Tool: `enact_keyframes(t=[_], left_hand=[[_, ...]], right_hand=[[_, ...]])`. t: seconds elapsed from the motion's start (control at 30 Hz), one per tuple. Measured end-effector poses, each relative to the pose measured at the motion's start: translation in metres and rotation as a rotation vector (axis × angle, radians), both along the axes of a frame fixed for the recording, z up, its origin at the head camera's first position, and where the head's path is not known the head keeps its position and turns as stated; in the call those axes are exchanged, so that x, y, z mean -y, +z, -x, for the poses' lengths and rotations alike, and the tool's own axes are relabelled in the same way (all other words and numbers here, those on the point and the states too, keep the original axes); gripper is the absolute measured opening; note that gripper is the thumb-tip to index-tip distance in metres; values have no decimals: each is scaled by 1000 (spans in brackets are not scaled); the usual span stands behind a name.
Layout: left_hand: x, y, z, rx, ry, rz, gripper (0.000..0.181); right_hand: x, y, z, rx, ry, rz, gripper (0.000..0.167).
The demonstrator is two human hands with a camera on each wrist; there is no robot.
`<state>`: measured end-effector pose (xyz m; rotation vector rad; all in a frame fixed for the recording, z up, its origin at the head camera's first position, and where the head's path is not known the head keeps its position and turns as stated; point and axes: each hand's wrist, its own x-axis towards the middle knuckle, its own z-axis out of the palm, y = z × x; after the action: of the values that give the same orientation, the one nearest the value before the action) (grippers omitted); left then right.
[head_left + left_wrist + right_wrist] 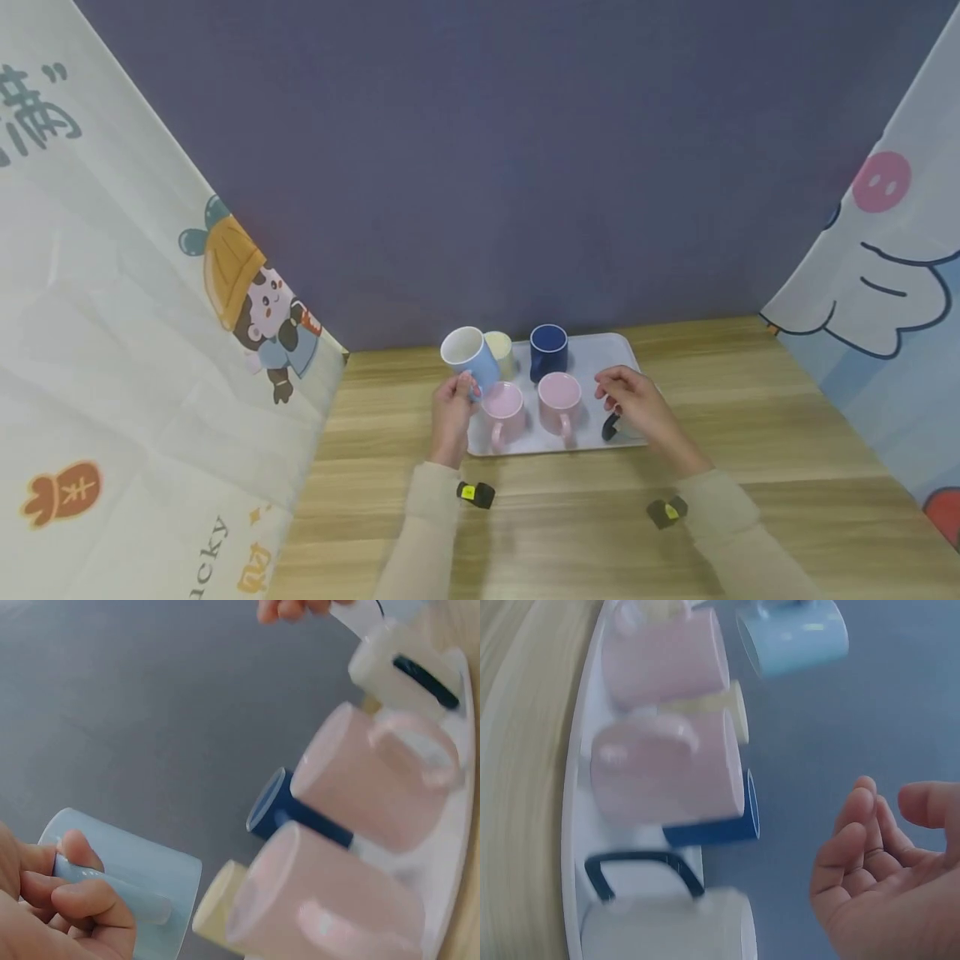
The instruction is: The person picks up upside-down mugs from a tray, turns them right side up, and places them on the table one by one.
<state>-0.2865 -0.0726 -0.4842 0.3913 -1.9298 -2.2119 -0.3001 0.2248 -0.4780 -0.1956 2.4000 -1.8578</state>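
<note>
My left hand (450, 421) grips the handle of a light blue mug (480, 364), held up over the left end of a white tray (592, 358). Thumb and fingers wrap that handle in the left wrist view. Over the tray's right end hovers my right hand (641, 406), its fingers loosely bent around nothing. Below it stands a white mug (671, 930) with a black handle, mostly hidden by the hand in the head view. Two pink mugs (504, 408) (560, 400) stand along the tray's front. Behind them are a dark blue mug (550, 354) and a pale yellow cup (501, 350).
The tray lies on a wood-grain table (562, 533) against a dark grey-blue backdrop (510, 167). Printed white cloths hang at the left (135, 333) and right (885, 275) sides. Each wrist carries a small black device with a yellow label.
</note>
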Motion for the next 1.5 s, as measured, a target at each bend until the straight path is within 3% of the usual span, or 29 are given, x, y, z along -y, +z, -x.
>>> enact_keyframes(t=[0.2,0.43,0.73,1.07,1.23,1.5], left_hand=[[15,-11,-1,-17,89,95,33],[32,-20,7,-12,159,158,31],[45,-44,22,1,205,172,28],[57,-63,35,33,251,262,28],[61,-73,41,65,248,255,27],[65,-89,45,85,237,247,28]], right_hand=[[-19,-4,1,-68,-48,-118,28],[-31,-13,1,-47,-30,-188,27],[-35,-33,-4,13,31,-110,27],[-26,-43,-9,65,-7,-129,25],[-24,-49,-13,108,12,-82,27],[-21,-57,-16,97,-12,-89,26]])
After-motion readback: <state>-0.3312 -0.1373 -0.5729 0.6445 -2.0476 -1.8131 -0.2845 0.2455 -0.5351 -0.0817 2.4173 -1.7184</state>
